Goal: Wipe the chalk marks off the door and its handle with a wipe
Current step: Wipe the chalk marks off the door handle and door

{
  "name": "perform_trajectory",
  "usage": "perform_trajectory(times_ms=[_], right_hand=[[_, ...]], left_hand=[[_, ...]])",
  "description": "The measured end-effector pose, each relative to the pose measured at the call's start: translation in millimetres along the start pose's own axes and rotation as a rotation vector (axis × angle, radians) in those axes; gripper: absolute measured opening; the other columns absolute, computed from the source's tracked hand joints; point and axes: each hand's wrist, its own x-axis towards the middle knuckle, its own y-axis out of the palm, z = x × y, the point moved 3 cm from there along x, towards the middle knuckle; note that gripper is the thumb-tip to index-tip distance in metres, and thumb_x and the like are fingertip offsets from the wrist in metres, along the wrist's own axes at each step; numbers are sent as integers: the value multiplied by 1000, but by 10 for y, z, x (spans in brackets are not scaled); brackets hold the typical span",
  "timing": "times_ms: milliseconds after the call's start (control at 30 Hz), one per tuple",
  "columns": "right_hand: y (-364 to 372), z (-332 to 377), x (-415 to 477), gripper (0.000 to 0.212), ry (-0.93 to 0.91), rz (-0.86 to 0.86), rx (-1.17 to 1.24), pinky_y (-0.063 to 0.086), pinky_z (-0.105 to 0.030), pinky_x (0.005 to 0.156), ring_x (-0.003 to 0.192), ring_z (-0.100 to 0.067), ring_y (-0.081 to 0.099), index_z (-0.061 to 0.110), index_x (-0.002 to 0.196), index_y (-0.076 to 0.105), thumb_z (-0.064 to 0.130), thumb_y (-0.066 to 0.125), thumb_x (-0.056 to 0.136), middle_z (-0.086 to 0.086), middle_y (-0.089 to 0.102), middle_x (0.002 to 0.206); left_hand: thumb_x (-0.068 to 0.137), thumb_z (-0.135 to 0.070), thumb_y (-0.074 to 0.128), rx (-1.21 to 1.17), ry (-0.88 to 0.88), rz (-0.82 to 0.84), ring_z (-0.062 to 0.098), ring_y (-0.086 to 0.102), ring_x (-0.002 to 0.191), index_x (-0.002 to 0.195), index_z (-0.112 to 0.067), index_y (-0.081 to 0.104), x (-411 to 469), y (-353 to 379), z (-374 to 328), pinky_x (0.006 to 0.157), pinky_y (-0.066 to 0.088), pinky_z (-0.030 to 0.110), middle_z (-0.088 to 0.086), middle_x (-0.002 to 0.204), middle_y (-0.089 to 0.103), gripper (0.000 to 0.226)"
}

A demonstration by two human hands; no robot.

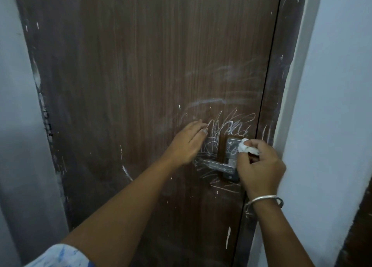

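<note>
The right hand (261, 166) is covering the lower right of the handle plate (231, 146), and the wipe (246, 147) it is pinching is hiding the plate's upper right corner. Markings on the plate are showing too small to read. The left hand (187, 146) is masking part of the chalk marks (237, 126) at centre frame. The door (141, 85) is running off the top and bottom edges, and the sleeve (60, 256) is being cut off at lower left.

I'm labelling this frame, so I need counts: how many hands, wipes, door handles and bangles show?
hands: 2, left hand and right hand
wipe: 1
door handle: 1
bangle: 1
Total: 5
</note>
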Motion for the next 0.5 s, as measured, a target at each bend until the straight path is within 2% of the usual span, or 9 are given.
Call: perform_trajectory(times_ms=[67, 133, 233, 333, 433, 500], right_hand=[[32, -22, -14, 16, -16, 51, -31, 39, -13, 59, 70, -17, 55, 7, 91, 66, 9, 70, 75, -8, 66, 82], [66, -45, -30, 16, -25, 83, -72, 39, -15, 58, 71, -19, 57, 8, 92, 63, 8, 69, 77, -8, 66, 85], [92, -70, -19, 27, -9, 89, -125, 49, -25, 67, 80, -25, 63, 9, 107, 60, 8, 66, 81, -10, 67, 95], [180, -33, -9, 26, -222, 130, -228, 50, -30, 75, 83, -27, 66, 3, 105, 67, 2, 68, 79, -14, 70, 96], [336, -91, 12, 24, -282, 188, -236, 55, -36, 64, 74, -30, 64, 1, 96, 69, -5, 69, 73, -17, 65, 92], [399, -119, 29, 24, -338, 222, -297, 52, -34, 57, 66, -31, 61, 0, 92, 70, -5, 72, 69, -17, 64, 82]], left_hand=[[100, -23, 34, 9, -9, -28, 15, 28, 140, 138, -11, 43, 0, 8, 36, 109, 20, 26, 6, 151, 34, 41], [100, -24, 34, 40, -8, -24, 15, 25, 141, 141, -12, 38, -12, 35, 88, 113, 21, 31, 4, 153, 29, 43], [99, -22, 34, 108, 16, 34, 17, 17, 145, 146, -16, 27, -24, 71, 189, 118, 19, 39, 0, 157, 19, 48], [98, -17, 35, 214, 7, 89, 18, 11, 146, 149, -22, 17, -10, 72, 277, 119, 14, 46, -3, 158, 12, 54], [92, -6, 38, 270, 2, 108, 17, 10, 146, 149, -25, 14, 2, 66, 320, 119, 13, 47, -3, 158, 11, 65], [89, 0, 39, 315, -5, 158, 15, 5, 146, 149, -27, 10, 0, 64, 353, 119, 7, 45, -5, 159, 6, 72]])
